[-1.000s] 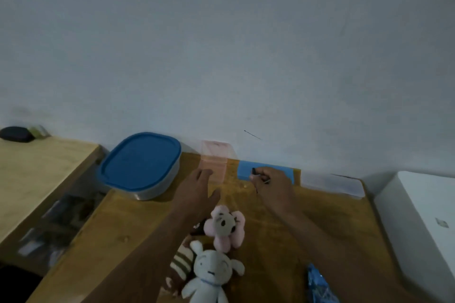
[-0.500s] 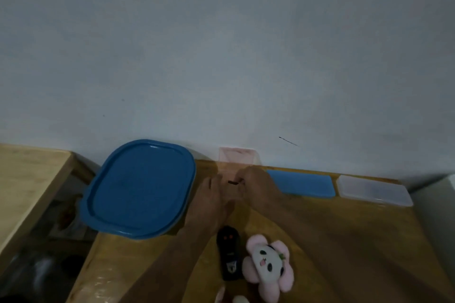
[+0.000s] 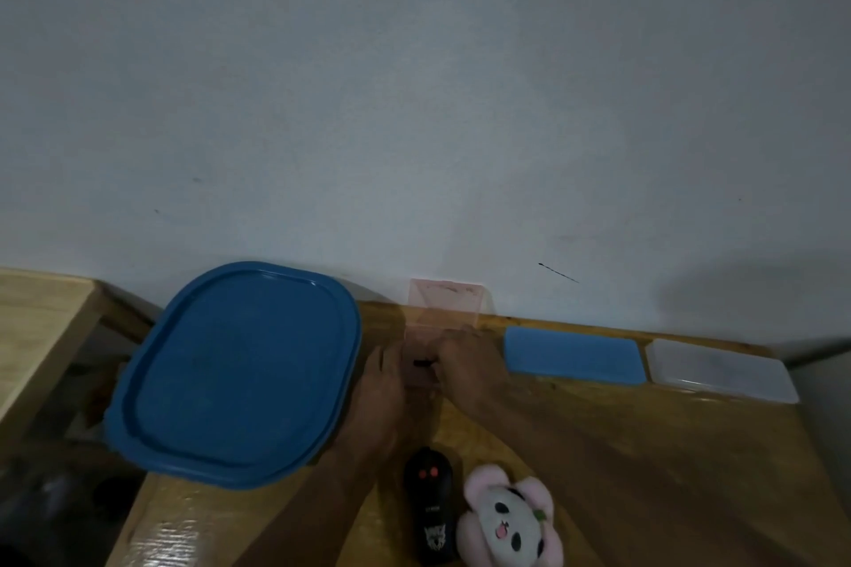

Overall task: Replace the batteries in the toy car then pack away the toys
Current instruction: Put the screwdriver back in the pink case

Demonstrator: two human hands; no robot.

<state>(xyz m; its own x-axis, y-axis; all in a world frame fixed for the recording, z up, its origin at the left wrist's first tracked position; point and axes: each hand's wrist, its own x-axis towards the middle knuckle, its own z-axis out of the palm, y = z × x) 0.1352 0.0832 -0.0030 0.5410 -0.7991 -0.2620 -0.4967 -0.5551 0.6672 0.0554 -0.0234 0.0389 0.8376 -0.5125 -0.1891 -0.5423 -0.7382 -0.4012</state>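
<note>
A clear pink box (image 3: 443,306) stands open against the wall, its lid leaning back. My left hand (image 3: 383,389) rests against the box's left side with its fingers fairly straight. My right hand (image 3: 465,366) reaches over the box from the right and pinches a small black object (image 3: 423,363) just above the box's inside. What that object is, I cannot make out. A black toy car (image 3: 430,504) with two red dots lies near the table's front, and a pink panda plush (image 3: 509,520) lies right beside it.
A large container with a blue lid (image 3: 239,375) overhangs the wooden table's (image 3: 644,451) left edge. A flat blue case (image 3: 573,355) and a clear plastic case (image 3: 720,371) lie along the wall at right. A lower wooden surface (image 3: 41,322) stands at far left.
My right hand has moved left from the blue case to the pink box, carrying the small black object. My left hand stayed at the box. The view shifted, so the white plush dropped out of sight.
</note>
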